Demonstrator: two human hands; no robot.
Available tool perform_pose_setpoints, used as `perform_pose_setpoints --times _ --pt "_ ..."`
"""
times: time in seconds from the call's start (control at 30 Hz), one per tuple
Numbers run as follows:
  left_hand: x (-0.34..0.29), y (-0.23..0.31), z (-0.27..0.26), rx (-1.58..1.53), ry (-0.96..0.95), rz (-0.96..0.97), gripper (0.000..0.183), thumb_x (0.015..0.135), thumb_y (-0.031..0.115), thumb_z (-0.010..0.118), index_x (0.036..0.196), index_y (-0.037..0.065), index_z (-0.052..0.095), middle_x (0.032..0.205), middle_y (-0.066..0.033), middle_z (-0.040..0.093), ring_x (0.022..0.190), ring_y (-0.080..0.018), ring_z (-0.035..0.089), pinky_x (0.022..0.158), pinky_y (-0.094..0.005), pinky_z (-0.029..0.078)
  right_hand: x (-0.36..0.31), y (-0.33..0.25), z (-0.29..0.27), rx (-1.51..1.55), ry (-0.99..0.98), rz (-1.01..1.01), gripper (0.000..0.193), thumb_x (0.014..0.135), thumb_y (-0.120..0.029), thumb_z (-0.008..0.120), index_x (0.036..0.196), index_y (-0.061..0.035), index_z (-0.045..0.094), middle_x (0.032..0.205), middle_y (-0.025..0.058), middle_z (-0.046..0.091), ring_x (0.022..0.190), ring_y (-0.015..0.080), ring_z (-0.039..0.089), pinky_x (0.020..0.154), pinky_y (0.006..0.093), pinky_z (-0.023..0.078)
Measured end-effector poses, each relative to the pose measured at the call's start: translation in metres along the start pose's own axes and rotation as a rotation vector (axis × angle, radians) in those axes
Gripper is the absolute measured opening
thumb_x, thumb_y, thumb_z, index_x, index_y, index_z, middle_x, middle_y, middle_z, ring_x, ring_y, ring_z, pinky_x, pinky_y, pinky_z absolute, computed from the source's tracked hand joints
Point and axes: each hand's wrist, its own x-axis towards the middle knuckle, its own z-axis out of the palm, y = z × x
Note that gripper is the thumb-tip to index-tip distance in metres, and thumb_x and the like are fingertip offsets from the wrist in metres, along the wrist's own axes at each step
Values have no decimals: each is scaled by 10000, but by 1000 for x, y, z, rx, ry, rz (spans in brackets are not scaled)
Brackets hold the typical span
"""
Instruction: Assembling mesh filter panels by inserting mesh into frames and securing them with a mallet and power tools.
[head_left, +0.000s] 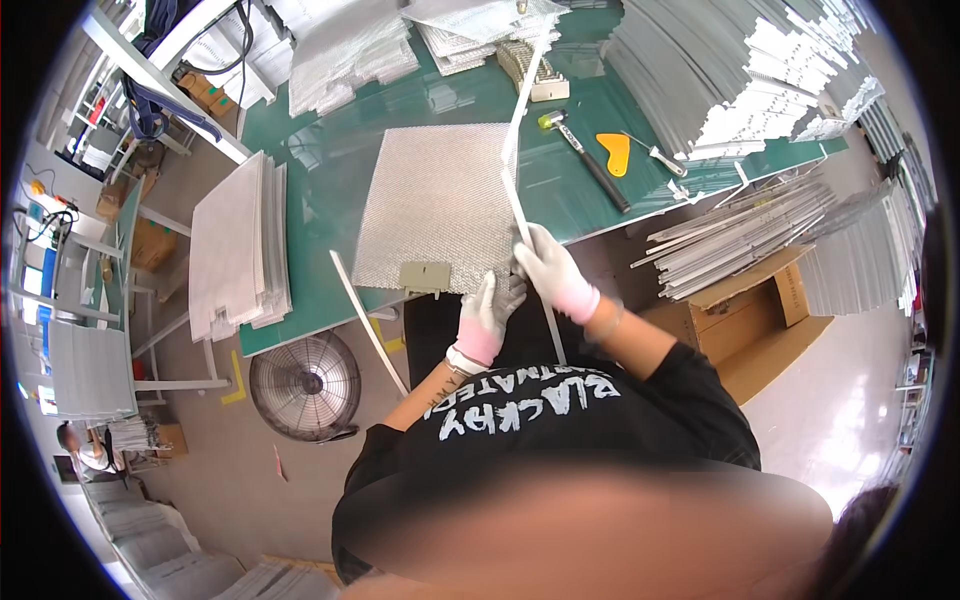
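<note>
A square silvery mesh panel [435,200] lies on the green table [320,220], its near edge toward me. My gloved left hand [487,315] is closed at the panel's near right corner, one finger stretched along the mesh. My gloved right hand [555,272] is closed around a narrow white strip [515,205] at the panel's right edge. Above it a white length [528,85] runs to the far side; whether both are one piece I cannot tell. An olive-grey notched block [425,276] sits on the near edge. Another white strip [368,322] slants down off the table's front edge.
Right of the panel lie a hammer [590,165], a yellow scraper [614,153] and a screwdriver [660,158]. Panel stacks [240,245] stand at left and far right. A floor fan [305,385] stands front left, an open cardboard box [760,325] at right. Another person [95,450] is far left.
</note>
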Motion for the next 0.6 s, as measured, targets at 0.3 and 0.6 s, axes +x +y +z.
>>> perform_pose_setpoints --times 0.3,0.6 --pt "127 63 13 -429 -143 82 343 1025 319 460 1167 12 518 1194 -154 557 1150 -285 516 1046 -453 404 -1 19 10 580 -113 -28 516 1044 -165 374 1528 -66 227 784 21 526 559 71 419 596 241 463" --pt "151 43 -12 881 63 695 181 931 69 573 1089 -13 607 909 -150 678 826 -255 674 721 -321 540 13 25 7 773 -198 51 515 1048 -196 376 1523 -62 231 768 27 548 519 80 401 579 260 477"
